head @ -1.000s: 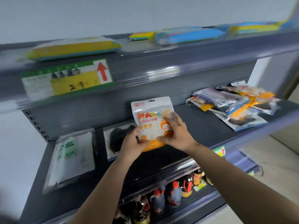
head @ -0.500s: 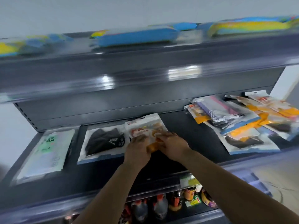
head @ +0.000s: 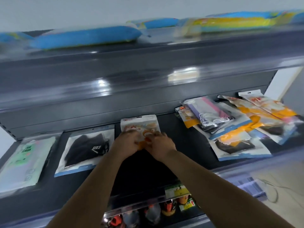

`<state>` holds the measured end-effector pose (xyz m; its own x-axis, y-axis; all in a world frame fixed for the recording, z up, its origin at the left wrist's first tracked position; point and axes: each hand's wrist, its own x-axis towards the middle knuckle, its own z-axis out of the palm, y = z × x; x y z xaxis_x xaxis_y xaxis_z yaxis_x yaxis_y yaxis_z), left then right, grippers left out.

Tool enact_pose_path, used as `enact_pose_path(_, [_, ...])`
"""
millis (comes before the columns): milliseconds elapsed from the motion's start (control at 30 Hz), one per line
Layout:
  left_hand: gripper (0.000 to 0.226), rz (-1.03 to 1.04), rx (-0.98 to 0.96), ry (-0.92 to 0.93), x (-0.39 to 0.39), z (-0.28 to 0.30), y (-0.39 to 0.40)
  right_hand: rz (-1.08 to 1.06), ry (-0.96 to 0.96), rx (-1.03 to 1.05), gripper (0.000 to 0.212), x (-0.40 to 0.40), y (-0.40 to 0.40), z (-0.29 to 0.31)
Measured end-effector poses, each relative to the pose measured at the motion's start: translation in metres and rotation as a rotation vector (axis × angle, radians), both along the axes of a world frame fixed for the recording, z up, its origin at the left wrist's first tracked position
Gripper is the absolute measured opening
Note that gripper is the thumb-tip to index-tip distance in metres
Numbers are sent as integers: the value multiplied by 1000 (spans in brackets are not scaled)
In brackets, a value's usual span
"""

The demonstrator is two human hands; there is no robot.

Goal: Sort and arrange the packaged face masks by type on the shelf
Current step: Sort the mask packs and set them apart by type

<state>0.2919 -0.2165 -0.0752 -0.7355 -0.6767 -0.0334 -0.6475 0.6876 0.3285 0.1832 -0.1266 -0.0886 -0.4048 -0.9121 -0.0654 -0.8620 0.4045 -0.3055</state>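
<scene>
An orange-and-white mask packet (head: 139, 124) lies flat on the dark shelf (head: 185, 148), near the back wall. My left hand (head: 126, 142) and my right hand (head: 160, 143) both grip its lower half, fingers curled over it. To its left lies a black mask packet (head: 87, 148), and further left a pale green mask packet (head: 24, 160). A mixed pile of mask packets (head: 238, 122), orange, purple and black, is heaped at the right end of the shelf.
The upper shelf (head: 131, 66) overhangs close above and carries blue and yellow packs (head: 85, 37). Below the front edge stand sauce bottles (head: 148, 214) on a lower shelf. Pale floor (head: 279, 183) shows at the lower right.
Both hands have lowered the orange-and-white packet from upright in the air to flat on the shelf, beside the black mask packet. The view has swung rightward.
</scene>
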Motion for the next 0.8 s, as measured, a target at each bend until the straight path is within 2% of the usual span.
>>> enact_pose_path(100, [39,-12,-72,9,-23,14,2,-55,63,-119,52,-15,9,19])
enact_pose_path(200, [39,-41,-139,111,-55,24,11,-135,204,-251,44,-44,26,46])
enact_pose_path(300, [41,-83,-118,200,-89,30,28,-239,267,-272,42,-76,46,64])
enact_pose_path(500, [44,-101,-18,233,-144,33,65,-376,252,-225,44,-141,98,68])
enact_pose_path(667, [46,38,58,222,-183,24,78,-446,167,-273,40,-201,133,62])
enact_pose_path(800, [61,156,117,169,-206,18,85,-425,131,-274,41,-245,153,59])
